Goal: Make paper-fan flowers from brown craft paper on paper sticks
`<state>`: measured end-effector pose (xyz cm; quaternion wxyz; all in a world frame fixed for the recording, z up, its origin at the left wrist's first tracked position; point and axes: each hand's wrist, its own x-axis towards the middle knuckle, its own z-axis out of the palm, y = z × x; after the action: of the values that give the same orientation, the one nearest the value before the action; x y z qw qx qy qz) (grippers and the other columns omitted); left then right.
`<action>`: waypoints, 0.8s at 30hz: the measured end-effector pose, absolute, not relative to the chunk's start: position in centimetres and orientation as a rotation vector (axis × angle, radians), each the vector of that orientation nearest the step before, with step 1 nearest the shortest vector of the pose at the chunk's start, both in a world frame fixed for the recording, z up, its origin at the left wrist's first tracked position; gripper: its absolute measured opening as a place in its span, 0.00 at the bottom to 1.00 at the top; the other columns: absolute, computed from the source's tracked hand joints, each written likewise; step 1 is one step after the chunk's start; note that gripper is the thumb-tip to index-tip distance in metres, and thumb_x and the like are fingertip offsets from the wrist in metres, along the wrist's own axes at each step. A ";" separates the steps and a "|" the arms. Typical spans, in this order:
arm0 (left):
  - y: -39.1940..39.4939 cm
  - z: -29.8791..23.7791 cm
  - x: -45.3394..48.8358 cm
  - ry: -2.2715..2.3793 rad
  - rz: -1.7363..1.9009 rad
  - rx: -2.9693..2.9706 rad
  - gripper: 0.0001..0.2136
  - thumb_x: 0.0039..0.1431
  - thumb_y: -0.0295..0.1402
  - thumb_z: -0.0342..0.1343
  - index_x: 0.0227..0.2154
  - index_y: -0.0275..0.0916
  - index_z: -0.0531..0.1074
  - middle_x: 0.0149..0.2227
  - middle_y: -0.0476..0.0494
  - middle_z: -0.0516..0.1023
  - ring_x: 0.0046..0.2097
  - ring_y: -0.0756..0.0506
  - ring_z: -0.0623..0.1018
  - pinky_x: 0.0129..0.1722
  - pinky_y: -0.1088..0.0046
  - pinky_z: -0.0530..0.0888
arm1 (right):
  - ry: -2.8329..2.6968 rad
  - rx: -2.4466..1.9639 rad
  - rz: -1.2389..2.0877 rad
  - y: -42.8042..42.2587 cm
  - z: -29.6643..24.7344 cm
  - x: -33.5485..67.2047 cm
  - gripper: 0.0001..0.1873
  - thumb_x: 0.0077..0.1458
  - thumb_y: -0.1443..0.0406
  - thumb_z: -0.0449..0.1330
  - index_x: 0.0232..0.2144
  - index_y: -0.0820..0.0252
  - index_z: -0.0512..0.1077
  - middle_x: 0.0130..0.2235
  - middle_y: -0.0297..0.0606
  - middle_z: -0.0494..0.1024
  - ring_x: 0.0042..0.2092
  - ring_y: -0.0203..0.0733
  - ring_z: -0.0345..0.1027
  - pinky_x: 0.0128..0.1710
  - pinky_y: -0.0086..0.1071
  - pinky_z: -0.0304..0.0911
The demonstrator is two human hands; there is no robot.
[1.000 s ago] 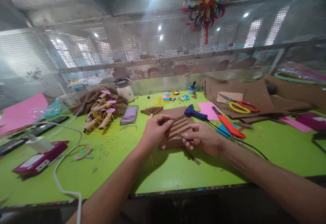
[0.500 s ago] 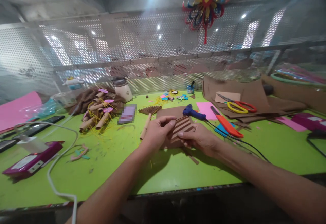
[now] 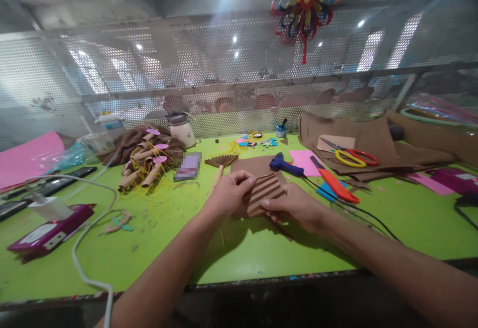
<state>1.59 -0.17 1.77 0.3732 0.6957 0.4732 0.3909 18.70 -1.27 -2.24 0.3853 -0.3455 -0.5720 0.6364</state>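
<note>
Between my two hands is a piece of brown paper folded into accordion pleats (image 3: 264, 194). My left hand (image 3: 233, 188) pinches its left edge with thumb and fingers. On the other side, my right hand (image 3: 298, 206) grips the lower right edge, thumb on top of the pleats. Under the pleated paper lies a flat brown sheet (image 3: 242, 165), partly hidden by my hands. A small pleated paper fan (image 3: 221, 161) on a rolled paper stick sits just beyond my left hand. Beyond my right hand lies a blue glue gun (image 3: 286, 164) with a black cord.
An orange-handled cutter (image 3: 338, 186), a pink sheet (image 3: 304, 163) and scissors (image 3: 351, 158) on brown paper lie to the right. Rolled paper tubes with yellow string (image 3: 151, 173) are piled left. A white cable (image 3: 76, 253) runs from a purple power strip (image 3: 52, 236) over the front edge.
The pleated paper is tilted slightly flatter, showing more of its folds. Both hands keep their hold. The whole view has shifted a little.
</note>
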 end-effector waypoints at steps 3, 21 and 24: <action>-0.2 1.7 1.7 1.225 1.055 1.879 0.10 0.54 0.35 0.53 0.20 0.38 0.68 0.23 0.50 0.71 0.30 0.49 0.70 0.37 0.69 0.71 | -1.460 -0.865 1.618 -1.2 -2.3 18.8 0.12 0.44 0.61 0.66 0.26 0.64 0.72 0.20 0.32 0.69 0.20 0.31 0.60 0.18 0.25 0.53; -0.6 1.0 2.9 1.328 1.054 2.261 0.10 0.60 0.35 0.46 0.28 0.39 0.68 0.28 0.48 0.74 0.31 0.48 0.72 0.35 0.73 0.69 | -1.214 -0.882 1.457 -0.9 -0.6 19.5 0.17 0.39 0.59 0.70 0.31 0.60 0.72 0.32 0.36 0.77 0.33 0.40 0.71 0.36 0.37 0.67; -0.8 0.7 3.0 1.328 1.050 2.338 0.10 0.61 0.36 0.46 0.29 0.39 0.69 0.29 0.48 0.75 0.32 0.49 0.72 0.35 0.74 0.69 | -1.121 -0.908 1.509 -0.8 -0.5 19.6 0.18 0.35 0.58 0.71 0.25 0.61 0.70 0.25 0.34 0.75 0.28 0.40 0.70 0.32 0.38 0.66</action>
<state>3.05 -0.80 0.73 0.1270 0.8034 0.4564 0.3608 19.60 -0.76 -0.46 0.5031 -0.3758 -0.4640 0.6247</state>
